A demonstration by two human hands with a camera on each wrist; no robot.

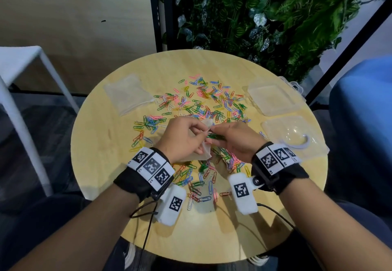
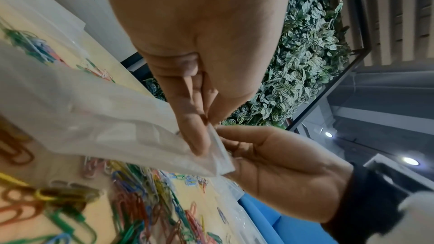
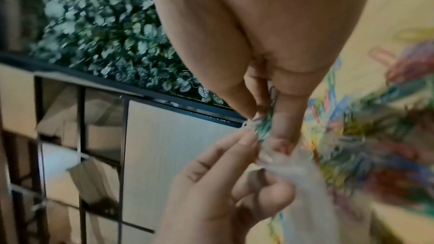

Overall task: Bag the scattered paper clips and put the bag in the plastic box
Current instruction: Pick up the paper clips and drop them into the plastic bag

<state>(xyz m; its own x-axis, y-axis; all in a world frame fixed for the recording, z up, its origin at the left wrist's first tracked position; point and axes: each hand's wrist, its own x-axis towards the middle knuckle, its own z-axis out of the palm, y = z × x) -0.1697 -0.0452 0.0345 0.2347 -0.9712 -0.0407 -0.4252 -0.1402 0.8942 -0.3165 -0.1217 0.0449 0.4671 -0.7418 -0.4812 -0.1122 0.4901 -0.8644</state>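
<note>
Coloured paper clips [image 1: 203, 103] lie scattered across the round wooden table [image 1: 101, 164]. My left hand [image 1: 202, 131] pinches the top edge of a small clear bag [image 1: 204, 154] just above the clips; the same bag [image 2: 105, 127] hangs from my fingers [image 2: 197, 136] in the left wrist view. My right hand [image 1: 214, 132] pinches a few green clips [image 1: 214, 136] at the bag's mouth, and they [image 3: 265, 127] show between its fingertips [image 3: 285, 136]. An open clear plastic box [image 1: 275, 98] sits at the right of the table.
The box's second clear half [image 1: 273, 126] lies nearer me and holds a pale curved piece [image 1: 301, 143]. A pile of spare clear bags [image 1: 127, 92] lies at the far left. A white stool [image 1: 21, 62], a blue seat [image 1: 364, 122] and a plant wall [image 1: 265, 16] surround the table.
</note>
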